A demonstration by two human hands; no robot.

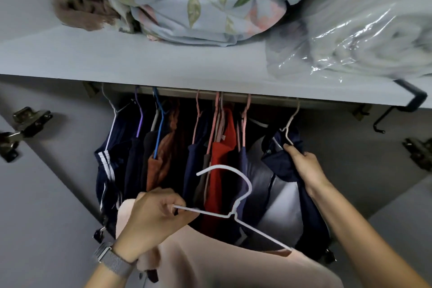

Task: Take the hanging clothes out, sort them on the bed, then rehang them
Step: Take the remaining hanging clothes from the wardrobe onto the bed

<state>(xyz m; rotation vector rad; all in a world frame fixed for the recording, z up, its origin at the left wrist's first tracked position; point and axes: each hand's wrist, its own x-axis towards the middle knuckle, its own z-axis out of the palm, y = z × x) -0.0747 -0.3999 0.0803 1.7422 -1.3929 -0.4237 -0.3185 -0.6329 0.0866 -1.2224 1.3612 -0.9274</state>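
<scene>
I look into an open wardrobe where several garments hang from a rail [187,92] under a shelf. My left hand [156,215] grips the arm of a white wire hanger [236,194] that carries a pale pink garment [233,266], held off the rail in front of the row. My right hand [304,166] clutches a dark navy garment [280,159] on a beige hanger [291,124] that is hooked on the rail at the right end. Between them hang a red top [219,170], a rust-brown garment [161,161] and navy striped clothing [107,166].
The shelf [140,61] above holds a floral bedding bundle [198,0], a brown fabric item [79,11] and bedding in a clear plastic bag [362,37]. Door hinges [21,128] sit on both sides. A black hook [402,105] hangs over the shelf edge at right.
</scene>
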